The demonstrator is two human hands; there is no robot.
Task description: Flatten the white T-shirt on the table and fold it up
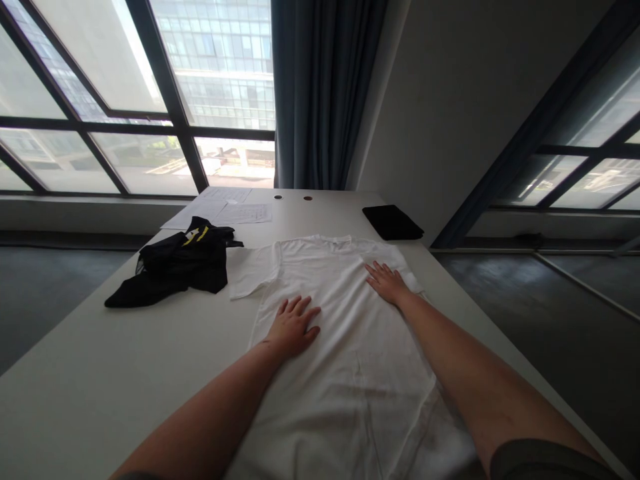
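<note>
Well, this is a bright room with big windows (100,127) and a blue curtain (320,87) behind a long white table (85,353). At the far end of the table lie some sheets of paper (245,213) and 2 small round holes (278,197). Near the paper, a black shirt with yellow marks (175,267) sits in a messy heap, and a neat folded black cloth (393,222) lies on the other side. In the middle of the table, right in front of the person, is a white T-shirt (340,373). It is spread out flat with its collar at the far side, 1 sleeve stretched out, and no fold across it. The left hand (293,327) and the right hand (390,283) both rest on it, wide open, palms down, fingers apart. Neither hand has hold of anything.
</note>
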